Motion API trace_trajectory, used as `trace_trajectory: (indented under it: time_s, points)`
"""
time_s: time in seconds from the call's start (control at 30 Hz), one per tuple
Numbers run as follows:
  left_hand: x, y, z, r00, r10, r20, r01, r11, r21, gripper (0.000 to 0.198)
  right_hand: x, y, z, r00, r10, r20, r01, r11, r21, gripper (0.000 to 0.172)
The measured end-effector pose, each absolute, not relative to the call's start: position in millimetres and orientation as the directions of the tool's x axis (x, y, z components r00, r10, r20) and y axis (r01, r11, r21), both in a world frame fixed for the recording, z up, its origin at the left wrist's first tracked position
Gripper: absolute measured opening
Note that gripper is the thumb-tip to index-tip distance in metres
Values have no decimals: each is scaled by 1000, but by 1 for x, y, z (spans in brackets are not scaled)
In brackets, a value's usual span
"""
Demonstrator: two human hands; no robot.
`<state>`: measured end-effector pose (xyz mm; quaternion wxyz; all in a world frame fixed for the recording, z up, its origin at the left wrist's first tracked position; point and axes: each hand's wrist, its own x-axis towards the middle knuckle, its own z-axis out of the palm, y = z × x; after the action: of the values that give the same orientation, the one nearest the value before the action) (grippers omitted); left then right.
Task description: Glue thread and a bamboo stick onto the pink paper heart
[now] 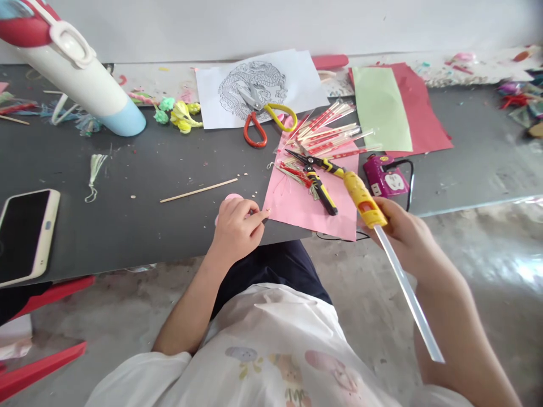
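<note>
My right hand (401, 232) is closed round a yellow glue gun (363, 199) with a long clear glue stick (407, 291) sticking out behind; its nozzle points at the pink paper sheet (297, 206). My left hand (237, 223) rests on the dark table (148, 169) by the sheet's left edge, fingers curled over a small pink round piece (231, 199), forefinger touching the paper's corner. Black-and-yellow pliers (318, 183) and red-and-green tassel threads (294, 174) lie on the pink sheet.
Scissors with red and yellow handles (258, 116) lie on a dragon drawing (254, 85). Nearby: a bundle of red-and-white sticks (328, 133), green and red paper (390, 107), a magenta power strip (386, 178), a wooden stick (198, 190), a phone (25, 234), a white-and-blue bottle (85, 73).
</note>
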<state>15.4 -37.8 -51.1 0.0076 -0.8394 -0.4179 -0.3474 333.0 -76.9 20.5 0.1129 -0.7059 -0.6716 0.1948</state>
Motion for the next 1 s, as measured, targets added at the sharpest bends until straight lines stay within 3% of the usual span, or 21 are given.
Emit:
trace_trajectory:
  time_s: [0.17, 0.3, 0.43, 1.0]
  points:
    - [15, -38, -51, 404, 686, 605, 694, -660, 286, 25, 317, -92, 2, -24, 973, -229, 646, -160, -747, 37]
    - [15, -38, -50, 404, 682, 610, 683, -668, 295, 22, 305, -101, -11, -139, 958, -253, 448, -167, -878, 44]
    - [15, -38, -50, 407, 676, 614, 679, -674, 292, 22, 297, -109, -22, -219, 946, -241, 409, -135, -902, 45]
    - [16, -41, -49, 464, 699, 545, 728, -651, 214, 26, 276, -115, -27, -270, 920, -286, 400, -163, -902, 41]
